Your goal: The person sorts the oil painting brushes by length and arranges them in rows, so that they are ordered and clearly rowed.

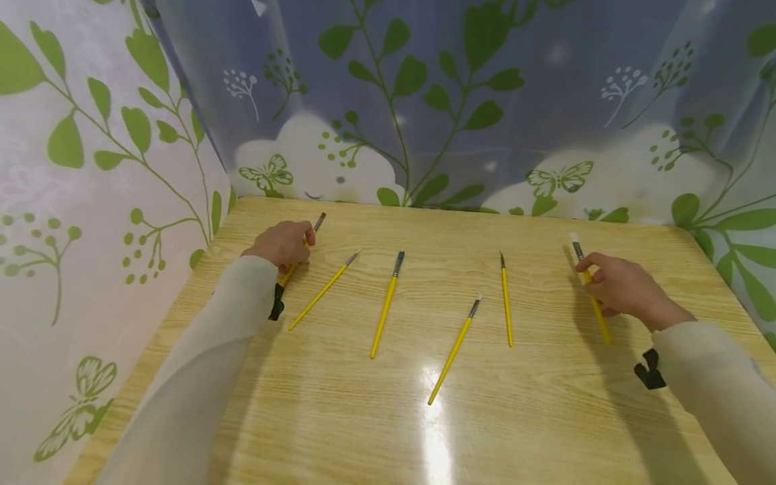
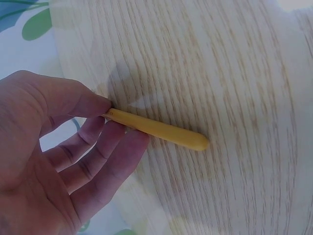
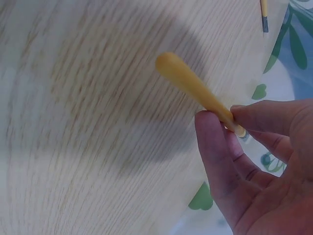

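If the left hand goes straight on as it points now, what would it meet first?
The left hand, holding a brush, would probably meet the patterned backdrop behind the table, perhaps brush tip first; depth is unclear.

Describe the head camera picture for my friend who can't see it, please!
A person's left hand holds one yellow paintbrush and the right hand holds another, at a wood-grain table. Between the hands, four more brushes lie spread apart, bristles pointing away from the person. Behind is a backdrop with green leaves and butterflies.
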A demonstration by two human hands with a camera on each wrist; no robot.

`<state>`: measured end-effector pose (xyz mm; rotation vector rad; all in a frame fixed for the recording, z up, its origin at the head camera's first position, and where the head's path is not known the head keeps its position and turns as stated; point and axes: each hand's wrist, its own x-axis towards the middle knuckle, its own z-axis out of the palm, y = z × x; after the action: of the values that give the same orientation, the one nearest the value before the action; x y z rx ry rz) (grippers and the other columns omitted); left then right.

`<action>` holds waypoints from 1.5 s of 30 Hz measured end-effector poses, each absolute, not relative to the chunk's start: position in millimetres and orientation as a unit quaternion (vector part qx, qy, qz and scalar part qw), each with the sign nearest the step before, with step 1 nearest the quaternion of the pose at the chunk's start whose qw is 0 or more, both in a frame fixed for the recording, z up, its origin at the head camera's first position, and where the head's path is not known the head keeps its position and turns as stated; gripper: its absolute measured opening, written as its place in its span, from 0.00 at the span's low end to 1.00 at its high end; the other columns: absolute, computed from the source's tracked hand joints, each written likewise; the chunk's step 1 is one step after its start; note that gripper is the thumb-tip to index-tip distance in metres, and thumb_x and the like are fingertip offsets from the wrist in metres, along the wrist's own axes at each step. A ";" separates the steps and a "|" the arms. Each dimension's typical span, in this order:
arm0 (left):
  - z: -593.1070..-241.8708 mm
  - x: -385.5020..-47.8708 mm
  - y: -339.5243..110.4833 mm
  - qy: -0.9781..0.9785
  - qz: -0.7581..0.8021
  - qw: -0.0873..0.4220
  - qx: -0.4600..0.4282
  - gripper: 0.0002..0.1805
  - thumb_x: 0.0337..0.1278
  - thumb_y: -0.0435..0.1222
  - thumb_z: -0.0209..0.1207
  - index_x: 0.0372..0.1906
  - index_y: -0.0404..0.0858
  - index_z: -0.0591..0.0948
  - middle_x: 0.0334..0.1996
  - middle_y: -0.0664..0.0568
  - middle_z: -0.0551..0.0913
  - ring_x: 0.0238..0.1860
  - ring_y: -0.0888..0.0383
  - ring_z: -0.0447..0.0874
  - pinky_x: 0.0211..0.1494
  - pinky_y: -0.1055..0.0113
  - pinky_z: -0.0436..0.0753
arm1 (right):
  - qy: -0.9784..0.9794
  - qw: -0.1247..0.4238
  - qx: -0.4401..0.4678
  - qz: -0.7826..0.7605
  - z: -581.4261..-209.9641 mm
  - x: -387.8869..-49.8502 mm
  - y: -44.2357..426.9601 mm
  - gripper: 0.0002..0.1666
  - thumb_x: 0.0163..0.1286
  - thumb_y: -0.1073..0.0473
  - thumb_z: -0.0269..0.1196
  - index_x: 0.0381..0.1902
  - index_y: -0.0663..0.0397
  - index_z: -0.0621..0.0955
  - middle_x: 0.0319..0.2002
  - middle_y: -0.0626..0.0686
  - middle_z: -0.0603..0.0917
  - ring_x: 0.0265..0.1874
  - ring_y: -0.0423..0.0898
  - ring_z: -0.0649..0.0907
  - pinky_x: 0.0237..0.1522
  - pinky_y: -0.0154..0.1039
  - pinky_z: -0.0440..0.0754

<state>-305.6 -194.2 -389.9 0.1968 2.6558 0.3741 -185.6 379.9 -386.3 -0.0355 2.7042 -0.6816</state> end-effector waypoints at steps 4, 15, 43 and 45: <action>-390.5 -305.7 -194.3 0.963 0.138 0.221 0.069 0.14 0.78 0.33 0.54 0.62 0.42 0.76 0.54 0.40 0.81 0.29 0.49 0.84 0.30 0.62 0.82 | 0.954 0.174 -0.015 -0.243 -387.2 -184.5 374.8 0.26 0.78 0.69 0.56 0.70 0.73 0.69 0.52 0.77 0.78 0.39 0.58 0.88 0.34 0.50 0.93; -391.3 -305.8 -194.5 0.963 0.139 0.219 0.068 0.14 0.78 0.33 0.54 0.62 0.42 0.76 0.53 0.39 0.81 0.28 0.50 0.83 0.29 0.63 0.82 | 0.951 0.190 -0.020 -0.243 -391.2 -181.8 363.5 0.27 0.79 0.67 0.58 0.71 0.73 0.70 0.53 0.76 0.78 0.41 0.58 0.88 0.34 0.48 0.93; -398.0 -313.6 -197.1 0.961 0.144 0.228 0.056 0.15 0.76 0.34 0.56 0.62 0.42 0.76 0.57 0.39 0.81 0.28 0.49 0.84 0.28 0.62 0.84 | 0.949 0.197 -0.040 -0.245 -396.1 -169.4 334.3 0.24 0.79 0.66 0.57 0.69 0.71 0.73 0.51 0.73 0.82 0.30 0.47 0.88 0.31 0.45 0.92; -397.7 -312.7 -197.1 0.961 0.144 0.228 0.057 0.15 0.76 0.34 0.56 0.62 0.42 0.76 0.56 0.39 0.81 0.28 0.49 0.84 0.28 0.62 0.84 | 0.948 0.197 -0.043 -0.245 -396.4 -169.9 333.1 0.24 0.79 0.67 0.57 0.69 0.71 0.73 0.50 0.73 0.82 0.28 0.46 0.87 0.30 0.45 0.92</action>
<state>-312.7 -197.1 -397.7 0.1559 2.6481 0.3959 -169.9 333.1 -396.4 -0.1205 2.6561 -0.6863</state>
